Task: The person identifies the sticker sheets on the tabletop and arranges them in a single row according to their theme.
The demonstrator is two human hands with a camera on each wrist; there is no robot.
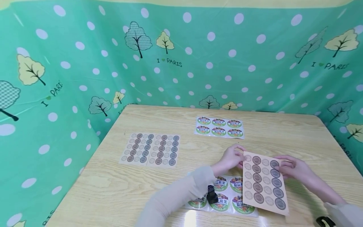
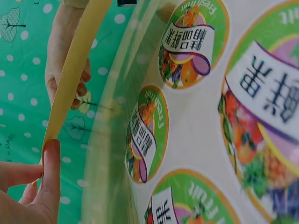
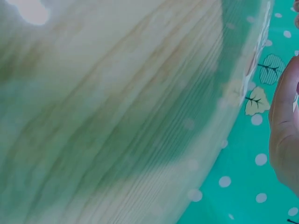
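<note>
A tan sheet of round stickers [image 1: 261, 181] is held up at a tilt by both hands. My left hand [image 1: 230, 160] pinches its upper left corner; in the left wrist view the thumb and fingers [image 2: 50, 172] meet on the edge of the sheet [image 2: 70, 88]. My right hand [image 1: 296, 170] grips the upper right edge, thumb on the printed face. At the edge of the right wrist view, only part of that hand [image 3: 284, 135] shows. Below lies a white sheet of large fruit stickers [image 1: 221, 212], partly covered by the tan sheet and my left forearm.
Two tan sticker sheets [image 1: 148, 160] lie side by side at the left of the wooden table [image 1: 107, 189]. Another fruit sticker sheet [image 1: 219, 126] lies at the back. A green polka-dot cloth [image 1: 181, 78] hangs behind the table and along its sides.
</note>
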